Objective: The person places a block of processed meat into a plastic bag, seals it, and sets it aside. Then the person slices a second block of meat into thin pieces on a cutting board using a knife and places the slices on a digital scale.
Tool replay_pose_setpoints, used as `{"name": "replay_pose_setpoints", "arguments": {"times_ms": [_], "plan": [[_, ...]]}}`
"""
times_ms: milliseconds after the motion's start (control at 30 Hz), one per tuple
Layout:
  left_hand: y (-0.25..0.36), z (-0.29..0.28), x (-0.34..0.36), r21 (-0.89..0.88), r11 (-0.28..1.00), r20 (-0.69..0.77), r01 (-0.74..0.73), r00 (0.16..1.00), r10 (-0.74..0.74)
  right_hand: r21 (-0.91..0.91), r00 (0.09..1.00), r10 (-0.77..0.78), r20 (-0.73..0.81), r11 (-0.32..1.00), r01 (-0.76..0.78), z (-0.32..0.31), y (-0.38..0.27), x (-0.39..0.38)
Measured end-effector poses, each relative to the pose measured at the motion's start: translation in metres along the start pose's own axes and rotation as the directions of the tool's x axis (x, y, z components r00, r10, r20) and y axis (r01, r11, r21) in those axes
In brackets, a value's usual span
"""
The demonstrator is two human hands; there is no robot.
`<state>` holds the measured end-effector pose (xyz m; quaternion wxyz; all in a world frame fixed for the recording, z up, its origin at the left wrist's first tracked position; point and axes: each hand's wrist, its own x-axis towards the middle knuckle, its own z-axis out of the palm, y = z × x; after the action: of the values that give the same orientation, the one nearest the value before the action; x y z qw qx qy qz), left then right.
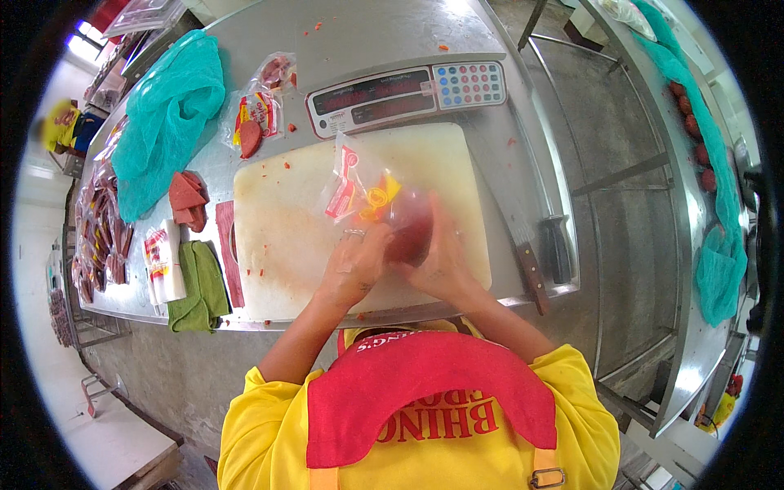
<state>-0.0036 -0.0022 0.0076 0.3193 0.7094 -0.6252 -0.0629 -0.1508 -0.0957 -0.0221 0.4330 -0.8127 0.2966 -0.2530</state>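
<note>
Over the white cutting board (286,220), both hands work at a clear printed plastic bag (359,189) with dark red round sausage slices (412,229) in or against it. My left hand (359,260) is closed at the bag's near left side, its fingertips partly hidden. My right hand (445,257) wraps round the right side of the slices, slightly blurred. Whether the slices are fully inside the bag cannot be made out. Just beyond the board stands a digital scale (408,96) with a keypad. A long knife (527,253) lies right of the board, beside a dark-handled sharpening tool (558,249).
Left of the board are cut sausage pieces (188,200), a stack of printed bags (163,261), a green cloth (198,286) and teal netting (167,122). Many packed bags (102,216) line the far left. Another metal table (694,359) stands at right.
</note>
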Motion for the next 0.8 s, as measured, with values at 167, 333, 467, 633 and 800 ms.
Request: {"name": "replay_pose_setpoints", "arguments": {"times_ms": [167,333,467,633,800], "plan": [[0.007,-0.01,0.001,-0.071,0.992,-0.093,0.101,0.99,-0.107,-0.146,0.996,0.018,0.082,0.989,-0.006,-0.003,-0.003,0.01],[-0.004,0.006,-0.006,-0.069,0.964,-0.057,0.258,0.963,-0.262,-0.238,0.992,-0.03,0.12,0.969,0.059,0.0,-0.011,0.021],[-0.016,0.007,-0.006,0.005,0.978,-0.117,0.207,0.972,-0.205,-0.22,0.996,-0.081,0.046,0.971,0.09,0.011,-0.003,0.021],[-0.02,0.001,-0.009,0.14,0.923,-0.099,0.358,0.933,-0.347,-0.18,0.997,-0.073,0.011,0.981,0.074,0.014,-0.001,0.022],[-0.014,0.004,-0.016,0.199,0.915,0.015,0.352,0.932,-0.362,-0.142,0.995,-0.054,-0.079,0.989,0.042,0.021,-0.002,0.021]]}}
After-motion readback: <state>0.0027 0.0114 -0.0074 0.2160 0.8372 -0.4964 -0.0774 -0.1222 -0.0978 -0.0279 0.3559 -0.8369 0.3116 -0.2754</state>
